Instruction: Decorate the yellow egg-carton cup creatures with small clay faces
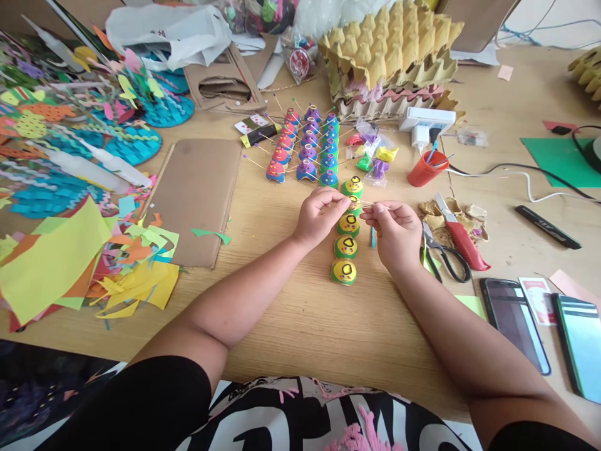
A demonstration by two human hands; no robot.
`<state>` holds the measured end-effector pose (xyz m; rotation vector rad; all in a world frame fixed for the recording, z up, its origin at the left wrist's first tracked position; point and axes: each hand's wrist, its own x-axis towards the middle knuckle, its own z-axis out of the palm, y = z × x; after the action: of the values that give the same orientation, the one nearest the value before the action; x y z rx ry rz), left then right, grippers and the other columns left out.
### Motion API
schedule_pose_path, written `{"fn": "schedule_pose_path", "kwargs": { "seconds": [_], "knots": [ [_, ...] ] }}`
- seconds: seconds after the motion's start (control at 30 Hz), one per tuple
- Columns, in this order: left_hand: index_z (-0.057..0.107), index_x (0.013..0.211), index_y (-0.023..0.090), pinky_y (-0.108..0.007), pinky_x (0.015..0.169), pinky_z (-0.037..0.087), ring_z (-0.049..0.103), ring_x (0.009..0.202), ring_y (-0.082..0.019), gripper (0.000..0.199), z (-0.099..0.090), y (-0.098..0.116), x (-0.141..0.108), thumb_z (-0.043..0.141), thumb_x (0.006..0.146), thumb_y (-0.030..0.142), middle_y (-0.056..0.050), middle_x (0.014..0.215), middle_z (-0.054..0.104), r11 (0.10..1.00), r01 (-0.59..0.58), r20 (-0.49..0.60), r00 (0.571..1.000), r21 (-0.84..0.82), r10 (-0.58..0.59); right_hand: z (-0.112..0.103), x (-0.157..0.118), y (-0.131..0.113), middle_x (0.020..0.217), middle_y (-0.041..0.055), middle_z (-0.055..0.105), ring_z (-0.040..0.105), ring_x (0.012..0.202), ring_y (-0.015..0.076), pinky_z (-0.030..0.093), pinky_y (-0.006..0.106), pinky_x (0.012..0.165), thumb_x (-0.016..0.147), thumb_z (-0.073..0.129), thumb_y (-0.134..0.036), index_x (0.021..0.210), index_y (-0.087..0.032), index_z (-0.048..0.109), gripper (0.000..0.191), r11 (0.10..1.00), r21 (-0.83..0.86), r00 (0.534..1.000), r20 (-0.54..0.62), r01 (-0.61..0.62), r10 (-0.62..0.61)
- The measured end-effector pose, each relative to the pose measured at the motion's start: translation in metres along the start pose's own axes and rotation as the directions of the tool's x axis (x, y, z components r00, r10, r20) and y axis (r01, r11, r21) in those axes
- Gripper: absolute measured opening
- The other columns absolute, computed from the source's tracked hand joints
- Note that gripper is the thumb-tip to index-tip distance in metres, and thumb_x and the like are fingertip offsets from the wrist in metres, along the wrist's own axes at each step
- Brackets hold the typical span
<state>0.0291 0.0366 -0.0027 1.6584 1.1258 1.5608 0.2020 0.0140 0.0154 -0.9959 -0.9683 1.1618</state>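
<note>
Both hands meet above a column of yellow and green painted egg-carton cups [346, 247], each with a dark ring on top. My left hand [322, 213] pinches one end of thin pale sticks, which look like toothpicks [360, 203]. The other end lies between the thumb and fingers of my right hand [393, 232]. How many sticks there are I cannot tell. Behind the hands stand rows of red cups [276, 164], purple cups [307, 153] and blue-green cups [329, 160], many with thin sticks poking out like feelers.
Scissors [446, 254] and a red-handled knife [462, 241] lie right of my right hand, near two phones [514, 326]. An orange cup [426, 168] and bags of coloured clay [375, 153] are behind. Egg trays [389, 50] are stacked at the back. Paper scraps [56, 263] and cardboard [192, 194] fill the left.
</note>
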Motion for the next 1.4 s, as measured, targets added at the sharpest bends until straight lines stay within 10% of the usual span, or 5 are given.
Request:
{"fn": "schedule_pose_path", "kwargs": {
  "seconds": [0.57, 1.4],
  "knots": [
    [0.081, 0.088, 0.022, -0.036, 0.092, 0.058, 0.072, 0.096, -0.019, 0.049, 0.0, -0.002, 0.001, 0.065, 0.096, 0.067, -0.006, 0.092, 0.079, 0.999, -0.013, 0.038, 0.999, -0.03, 0.014, 0.0, 0.0, 0.0, 0.08, -0.0008, 0.083, 0.078, 0.067, 0.0126, 0.065, 0.025, 0.069, 0.072, 0.095, -0.052, 0.086, -0.023, 0.073, 0.039, 0.999, -0.009, 0.999, 0.007, -0.034, 0.034],
    [0.081, 0.101, 0.02, -0.036, 0.097, 0.054, 0.071, 0.101, -0.019, 0.044, -0.005, 0.011, 0.002, 0.047, 0.112, 0.045, -0.007, 0.102, 0.082, 0.937, -0.256, 0.133, 0.964, 0.236, 0.23, 0.001, -0.002, -0.004, 0.08, -0.0003, 0.083, 0.079, 0.07, 0.0157, 0.068, 0.03, 0.072, 0.07, 0.095, -0.056, 0.084, -0.026, 0.074, 0.04, 0.997, -0.049, 0.996, 0.069, -0.053, 0.056]
  ]
}}
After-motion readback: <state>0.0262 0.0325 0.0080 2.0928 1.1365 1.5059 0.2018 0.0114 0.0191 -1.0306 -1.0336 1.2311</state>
